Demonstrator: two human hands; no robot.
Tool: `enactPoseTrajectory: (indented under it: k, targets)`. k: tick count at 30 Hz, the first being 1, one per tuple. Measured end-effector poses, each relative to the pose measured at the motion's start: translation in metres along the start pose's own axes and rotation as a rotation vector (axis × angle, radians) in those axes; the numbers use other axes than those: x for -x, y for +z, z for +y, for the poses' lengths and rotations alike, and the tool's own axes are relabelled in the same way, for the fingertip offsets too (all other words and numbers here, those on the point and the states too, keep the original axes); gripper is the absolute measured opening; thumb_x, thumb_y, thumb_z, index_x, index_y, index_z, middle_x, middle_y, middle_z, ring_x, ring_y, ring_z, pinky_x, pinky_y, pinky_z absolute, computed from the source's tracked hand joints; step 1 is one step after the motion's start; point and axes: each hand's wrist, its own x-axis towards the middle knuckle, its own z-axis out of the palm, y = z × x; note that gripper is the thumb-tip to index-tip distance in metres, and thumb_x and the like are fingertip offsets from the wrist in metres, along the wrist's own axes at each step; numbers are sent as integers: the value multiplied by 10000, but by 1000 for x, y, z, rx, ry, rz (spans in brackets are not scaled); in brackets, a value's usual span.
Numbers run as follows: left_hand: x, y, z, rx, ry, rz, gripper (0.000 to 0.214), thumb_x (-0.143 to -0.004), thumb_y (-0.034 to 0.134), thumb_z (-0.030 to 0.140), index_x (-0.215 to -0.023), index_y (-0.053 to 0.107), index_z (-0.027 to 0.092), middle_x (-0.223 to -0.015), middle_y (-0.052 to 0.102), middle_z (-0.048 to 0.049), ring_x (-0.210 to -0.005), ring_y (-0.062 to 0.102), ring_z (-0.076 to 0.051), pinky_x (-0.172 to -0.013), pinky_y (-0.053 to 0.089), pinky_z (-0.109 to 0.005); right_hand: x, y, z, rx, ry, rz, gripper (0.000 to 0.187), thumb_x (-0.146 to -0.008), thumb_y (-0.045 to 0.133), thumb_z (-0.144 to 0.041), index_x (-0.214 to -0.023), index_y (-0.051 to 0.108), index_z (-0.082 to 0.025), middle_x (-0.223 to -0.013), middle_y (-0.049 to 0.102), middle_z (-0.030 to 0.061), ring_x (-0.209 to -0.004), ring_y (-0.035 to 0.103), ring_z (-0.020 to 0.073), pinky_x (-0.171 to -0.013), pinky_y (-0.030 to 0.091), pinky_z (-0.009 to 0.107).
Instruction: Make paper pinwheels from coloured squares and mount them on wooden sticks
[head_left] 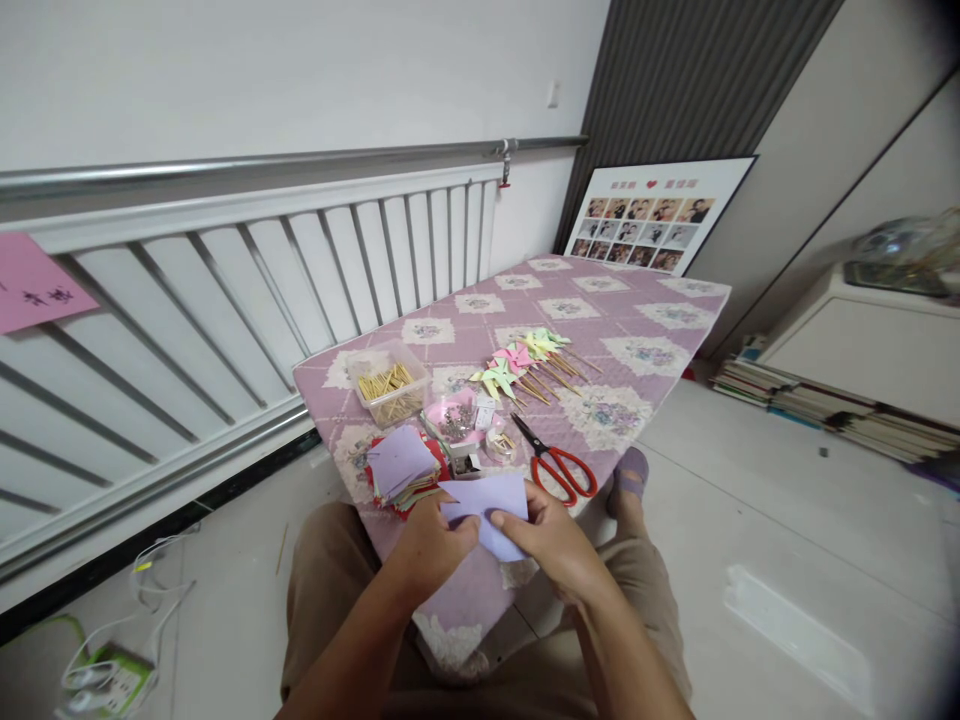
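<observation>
Both my hands hold one lavender paper square (pixel 491 498) above the near end of the table. My left hand (pixel 437 535) pinches its left side, where a slit opens near the upper left corner. With thumb on top and fingers behind, my right hand (pixel 551 530) grips the right side. Just beyond lie a stack of coloured paper squares (pixel 403 462), a small open box (pixel 465 462) and a round clear container (pixel 501 443). Red-handled scissors (pixel 561 470) rest to the right, blades pointing away. A pink dish (pixel 455 415) holds small metal pieces.
A clear plastic tub (pixel 386 385) holds short sticks. Several paper pinwheels (pixel 517 360) on sticks lie mid-table on the purple floral tablecloth (pixel 600 330). A white radiator (pixel 300 270) borders the table's left. A power strip (pixel 112 685) with cables lies on the floor.
</observation>
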Motion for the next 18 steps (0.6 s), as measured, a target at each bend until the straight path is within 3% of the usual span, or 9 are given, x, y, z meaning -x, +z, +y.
enactPoseTrajectory:
  k: [7, 18]
  targets:
    - [-4, 0, -7, 81, 104, -63, 197, -654, 521, 144, -804, 649, 141, -809, 704, -56, -745, 629, -183, -697, 475, -272, -3, 7, 10, 53, 34, 19, 289, -661, 724, -248, -938, 686, -177, -814, 722, -4, -691, 615, 152, -630, 453, 236]
    - [-5, 2, -11, 20, 55, -35, 114, -661, 534, 159, -742, 615, 154, -720, 657, -41, -669, 585, -174, -646, 447, -278, -6, 11, 17, -18, 94, 123, 309, -634, 717, -292, -917, 699, -171, -788, 740, 10, -631, 621, 154, -599, 460, 242]
